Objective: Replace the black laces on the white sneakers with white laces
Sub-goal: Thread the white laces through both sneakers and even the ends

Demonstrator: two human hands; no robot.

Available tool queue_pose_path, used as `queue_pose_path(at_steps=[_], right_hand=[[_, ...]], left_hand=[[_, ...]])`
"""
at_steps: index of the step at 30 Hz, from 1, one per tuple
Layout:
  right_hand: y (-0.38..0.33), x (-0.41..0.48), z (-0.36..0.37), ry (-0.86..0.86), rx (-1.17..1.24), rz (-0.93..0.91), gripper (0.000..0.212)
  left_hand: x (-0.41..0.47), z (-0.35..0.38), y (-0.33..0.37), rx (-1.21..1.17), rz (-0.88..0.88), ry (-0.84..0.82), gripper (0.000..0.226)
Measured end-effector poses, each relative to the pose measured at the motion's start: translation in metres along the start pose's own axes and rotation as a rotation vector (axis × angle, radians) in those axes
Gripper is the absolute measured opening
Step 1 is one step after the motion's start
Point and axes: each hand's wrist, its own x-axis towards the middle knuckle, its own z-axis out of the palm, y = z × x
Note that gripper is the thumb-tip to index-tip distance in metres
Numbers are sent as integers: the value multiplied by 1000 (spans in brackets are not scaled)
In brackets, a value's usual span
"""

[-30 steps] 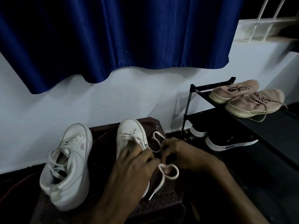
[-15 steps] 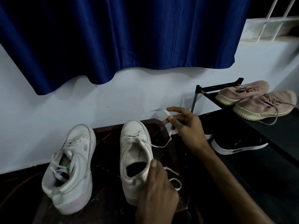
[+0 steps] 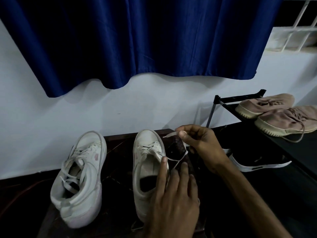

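From the head camera we are looking down at two white sneakers on a dark brown stool (image 3: 120, 148) with a patterned top. The upright sneaker (image 3: 147, 170) is standing with its rounded toe towards the wall, its smooth upper showing a faint pink patch. The tilted sneaker (image 3: 82, 179) is leaning on its side just beside it, flat white laces lying slack across its tongue.

The left hand (image 3: 173, 201) is holding the upright sneaker's side wall, thumb pressing on the collar edge and fingers lying along the outside. The right hand (image 3: 202, 143) is pinching the flat white lace (image 3: 171, 134) between thumb and forefinger near its tip, above the toe. The lace is running down in a thin curve to the eyelets by the left thumb.

A deep blue curtain (image 3: 137, 40) is hanging in soft folds over the white wall. On a black shoe rack (image 3: 240, 98) a tan knitted pair (image 3: 284, 121) with ribbed cream soles is sitting, and a black sneaker (image 3: 257, 162) with a white sole is lying below.
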Motion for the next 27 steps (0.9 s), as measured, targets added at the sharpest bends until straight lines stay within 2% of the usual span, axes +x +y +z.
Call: queue_pose_path(at_steps=[2,5,7,9,11,15,18,20,22,25,27], right_hand=[[-2,2,1,21,-16,-8,10],[-16,9,7,7,47,19,6],[-29,17,11,-24,76,36,5],[-35,24,16,-69,88,31,4],[-33,28,18,-124,76,25,13],[-18,32,24,-206,-17,69,24],[-19,29,30,-286,9,83,18],[-25,25,33,-325,-17,57,14],[-29,20,37,-325,-63,24,13],[-31,12,45,-299,-146,-30,15],[-31,8,50,-292,-148,-76,13]], left_hand=[[8,-24,-14,-129,-14,98,43],[22,-51,-58,-345,-253,184,25],[24,-52,-90,-407,-433,83,9],[21,-45,-108,-562,-549,-58,22],[18,-38,-110,-666,-584,-137,29],[16,-34,-108,-705,-613,-89,21],[13,-29,-116,-829,-666,-50,18],[11,-26,-119,-896,-667,-64,24],[10,-23,-120,-1021,-723,-88,28],[12,-19,-121,-1231,-849,-137,14],[12,-21,-119,-1332,-899,-164,18]])
